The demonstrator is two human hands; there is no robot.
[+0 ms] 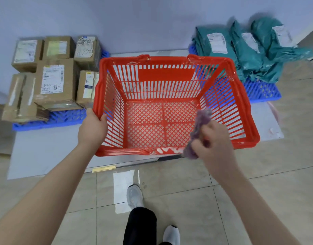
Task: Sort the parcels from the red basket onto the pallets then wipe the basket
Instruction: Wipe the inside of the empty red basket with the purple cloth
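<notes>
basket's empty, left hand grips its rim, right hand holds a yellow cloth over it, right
Not quite: the head view shows the cloth is purple, not yellow. The rest holds: the red basket is empty, the left hand grips its rim and the right hand holds the cloth over it.

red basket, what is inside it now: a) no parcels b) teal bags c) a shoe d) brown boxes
a: the red basket shows only its bare mesh bottom, while the right hand holds a purple cloth over its near right corner.
</notes>
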